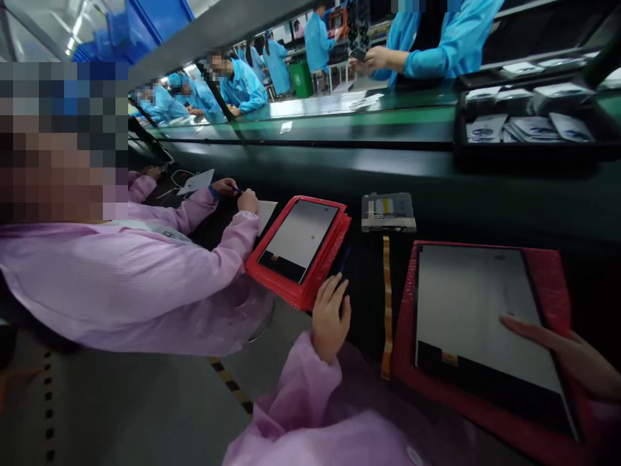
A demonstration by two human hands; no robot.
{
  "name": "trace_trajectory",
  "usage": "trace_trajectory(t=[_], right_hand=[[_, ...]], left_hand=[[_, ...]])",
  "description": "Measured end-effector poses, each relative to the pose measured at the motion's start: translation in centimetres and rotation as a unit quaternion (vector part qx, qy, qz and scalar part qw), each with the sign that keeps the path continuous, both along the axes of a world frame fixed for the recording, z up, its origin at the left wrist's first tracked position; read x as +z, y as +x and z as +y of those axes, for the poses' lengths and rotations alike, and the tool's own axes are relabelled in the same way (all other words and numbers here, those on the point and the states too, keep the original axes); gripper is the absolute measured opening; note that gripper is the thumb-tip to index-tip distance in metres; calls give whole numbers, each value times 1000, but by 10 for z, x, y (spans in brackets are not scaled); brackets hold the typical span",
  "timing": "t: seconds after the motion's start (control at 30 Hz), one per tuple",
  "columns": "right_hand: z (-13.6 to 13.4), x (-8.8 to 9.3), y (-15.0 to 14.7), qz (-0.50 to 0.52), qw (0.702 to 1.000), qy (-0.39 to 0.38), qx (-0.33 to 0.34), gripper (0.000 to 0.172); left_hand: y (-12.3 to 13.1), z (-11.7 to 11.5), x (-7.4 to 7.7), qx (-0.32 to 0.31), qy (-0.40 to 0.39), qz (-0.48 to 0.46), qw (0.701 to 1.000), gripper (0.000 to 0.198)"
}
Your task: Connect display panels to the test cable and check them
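— What are the two hands doing from where you stand?

— The left hand (330, 316) sits at the near edge of the dark table (436, 194), fingers curled loosely around a small dark object that I can't make out. It lies just beside the corner of a red tray (272, 275) that carries a display panel (298, 238), tilted away to the left.

— And the other one?

— The right hand (570, 356) lies open and flat, fingers stretched out, the fingertips touching the right part of a larger display panel (475, 317). It grips nothing. That panel rests in a second red tray (553, 278), right in front of the person.

— Anything between the two trays?

— An orange ribbon strip (387, 304) runs down the table towards the near edge, and at its top end stands a small grey module (388, 211) with a yellow label.

— Who else is about?

— A co-worker in a pink sleeve (160, 272) leans over the table on the left, both of that person's hands at a white sheet (266, 212) just beyond the smaller tray. Across the green conveyor (339, 126), people in blue coats (242, 84) work along the line, and a black rack (528, 152) on the right holds flat pouches.
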State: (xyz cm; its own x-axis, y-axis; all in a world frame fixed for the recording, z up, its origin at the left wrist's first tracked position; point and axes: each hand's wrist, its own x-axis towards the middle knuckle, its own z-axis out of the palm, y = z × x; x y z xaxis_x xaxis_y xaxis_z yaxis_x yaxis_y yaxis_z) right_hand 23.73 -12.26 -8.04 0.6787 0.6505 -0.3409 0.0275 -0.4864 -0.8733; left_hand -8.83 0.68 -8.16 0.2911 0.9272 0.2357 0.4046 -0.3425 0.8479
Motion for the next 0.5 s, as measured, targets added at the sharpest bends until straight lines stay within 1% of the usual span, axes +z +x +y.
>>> trace_trajectory(t=[0.03,0.07,0.1,0.13,0.2,0.23,0.3,0.37,0.43,0.5], right_hand=[[0,-5,-2,79,996,-37,-1,27],[2,-7,-5,133,989,-61,-1,27],[5,-7,-10,148,987,-65,9,29],[9,-6,-15,122,991,-41,28,32],[17,-2,-25,-5,998,11,61,42],[21,-1,-29,-72,995,16,67,47],[25,-1,-33,-176,983,-11,58,54],[25,-3,-34,-241,969,-32,47,53],[21,-2,-35,-298,953,-36,48,47],[13,5,-39,-368,928,-32,40,41]], left_hand=[[0,8,-5,8,30,60,998,35],[1,14,-10,12,46,107,993,36],[3,18,-14,15,58,142,988,36],[5,19,-18,21,72,166,983,34],[7,16,-20,34,101,186,977,29],[8,14,-19,42,111,188,975,28],[7,10,-17,54,112,184,975,29],[4,10,-15,61,98,178,977,31],[0,12,-14,66,90,171,979,31],[-3,12,-12,78,79,143,983,29]])
